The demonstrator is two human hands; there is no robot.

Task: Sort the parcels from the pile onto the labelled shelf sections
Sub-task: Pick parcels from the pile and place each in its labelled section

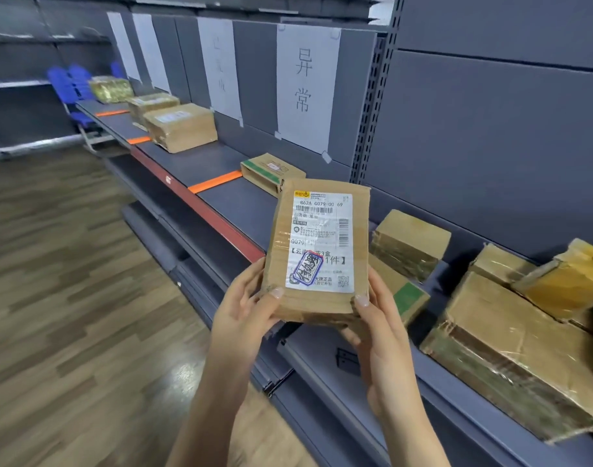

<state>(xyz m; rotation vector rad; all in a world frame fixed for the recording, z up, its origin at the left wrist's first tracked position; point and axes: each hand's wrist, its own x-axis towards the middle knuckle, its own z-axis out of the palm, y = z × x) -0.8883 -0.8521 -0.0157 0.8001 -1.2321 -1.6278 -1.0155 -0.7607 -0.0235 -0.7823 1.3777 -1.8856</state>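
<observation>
Both hands were clamped on one cardboard parcel [318, 298], held upright in the air just in front of the shelf's front edge; the left hand [244, 308] gripped its lower left corner and the right hand [379, 335] its lower right corner, each thumb pressed on the front face and the fingers curled behind; the hands were apart, with the parcel's width between them. A white shipping label [320, 230] covered most of the facing side, with a blue stamp near its lower end.

Behind the parcel ran the grey shelf [234, 203], crossed by orange tape strips [216, 182]; on the back panel hung a paper sign [307, 85] with two handwritten characters, and more sheets hung further left. Below that sign a flat box with a green stripe [271, 171] lay near the shelf's back edge, just beside a tape strip. Toward the shelf's right end lay the pile [510, 352] of taped brown boxes, some stacked on others; toward its far left end three more boxes [180, 128] sat in a row. Blue chairs [69, 80] stood beyond that end, on a wooden floor [69, 264].
</observation>
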